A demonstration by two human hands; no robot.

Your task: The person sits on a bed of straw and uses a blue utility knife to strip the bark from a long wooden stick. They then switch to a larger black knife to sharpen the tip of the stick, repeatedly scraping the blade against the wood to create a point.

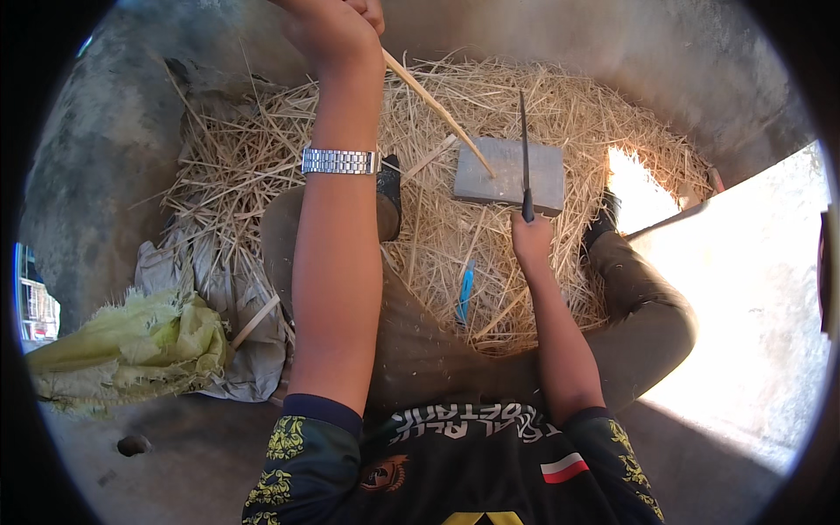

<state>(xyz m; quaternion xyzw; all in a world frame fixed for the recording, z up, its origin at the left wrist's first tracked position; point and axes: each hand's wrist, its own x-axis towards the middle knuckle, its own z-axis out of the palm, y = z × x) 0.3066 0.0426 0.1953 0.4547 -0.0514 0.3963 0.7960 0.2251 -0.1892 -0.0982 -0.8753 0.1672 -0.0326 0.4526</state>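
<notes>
My left hand [337,31], partly cut off by the top edge, is closed round the upper end of a thin, pale wooden stick [429,98]. The stick slants down to the right, and its lower tip meets the top of a grey rectangular block [472,182]. My right hand [531,238] is wrapped round the dark handle of a long knife [525,153] at the near edge of the block. Its narrow blade points away from me, crossing over the block just right of the stick's tip. A silver watch [341,161] circles my left wrist.
Pale shavings and strips [525,83] heap around the block and between my legs. Among them lies a slim blue object [465,293]. A frayed yellow-green sack [149,346] lies at left beside grey cloth [241,350]. A curved concrete wall [630,44] rises behind.
</notes>
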